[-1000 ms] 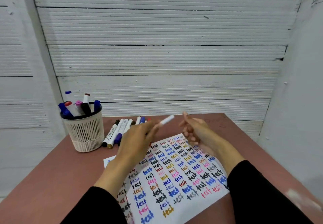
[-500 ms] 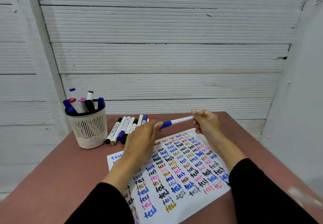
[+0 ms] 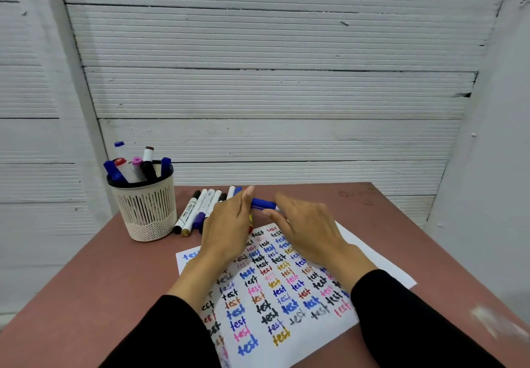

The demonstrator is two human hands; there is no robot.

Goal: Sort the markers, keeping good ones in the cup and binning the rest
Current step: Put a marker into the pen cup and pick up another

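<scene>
A blue-capped marker (image 3: 263,204) is held level between my two hands, just above the far edge of the test sheet (image 3: 286,296). My left hand (image 3: 229,224) grips its cap end, with the thumb pointing up. My right hand (image 3: 304,230) curls over the white barrel and hides it. The beige mesh cup (image 3: 146,212) stands at the table's left and holds several markers (image 3: 134,166). A row of several capped markers (image 3: 200,207) lies beside the cup, partly hidden behind my left hand.
The sheet covered with coloured "test" words lies in the middle of the reddish-brown table (image 3: 86,296). White panelled walls close in behind (image 3: 272,95) and on the right. No bin is in view.
My hands have come closer together and dropped toward the table. The marker's white barrel, visible before, is now covered by my right hand.
</scene>
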